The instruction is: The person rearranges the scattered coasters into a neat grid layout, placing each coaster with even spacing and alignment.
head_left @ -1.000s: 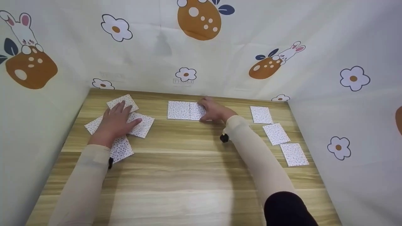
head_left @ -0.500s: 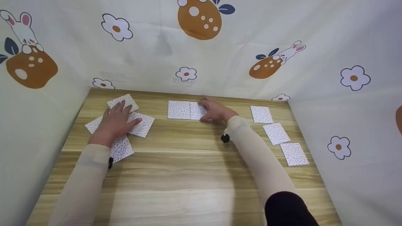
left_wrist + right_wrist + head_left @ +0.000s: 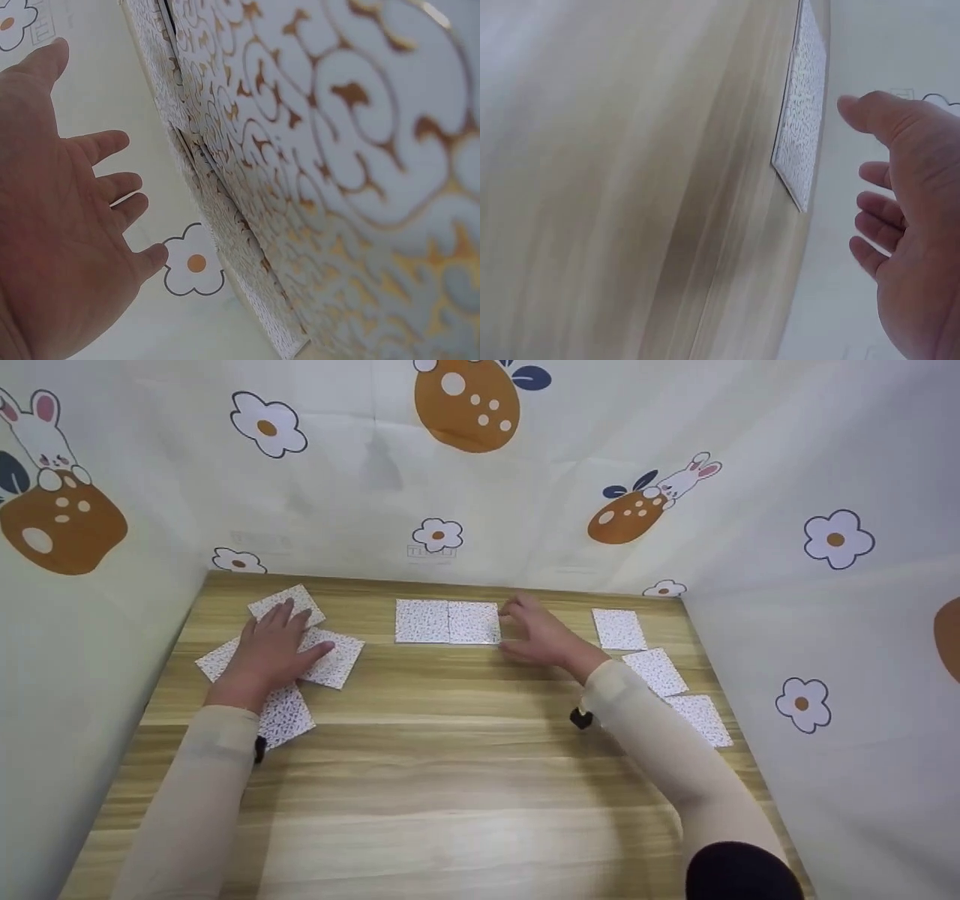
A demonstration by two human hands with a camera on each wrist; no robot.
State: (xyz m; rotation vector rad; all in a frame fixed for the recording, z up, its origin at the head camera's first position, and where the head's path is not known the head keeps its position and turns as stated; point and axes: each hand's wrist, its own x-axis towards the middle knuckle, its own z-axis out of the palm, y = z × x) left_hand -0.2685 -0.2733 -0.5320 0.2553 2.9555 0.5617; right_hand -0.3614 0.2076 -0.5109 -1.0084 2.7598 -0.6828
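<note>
Two square white tiles with a fine scroll pattern lie edge to edge at the back middle of the table, a left tile and a right tile. My right hand is just beyond the right tile's outer edge, thumb and fingers parted and holding nothing. Over a loose cluster of several like tiles, such as the one beside the thumb, my left hand spreads its fingers. In the left wrist view that hand stands apart from a close tile with gold scrolls.
Three more tiles form a slanting column at the right, with a top one, a middle one and a lower one partly behind the right sleeve. A printed cloth walls the wooden table at the back and sides.
My right hand has let go of the right tile of the pair and drawn back to the right, uncovering it. My left hand keeps its place over the cluster. The head view has shifted slightly.
</note>
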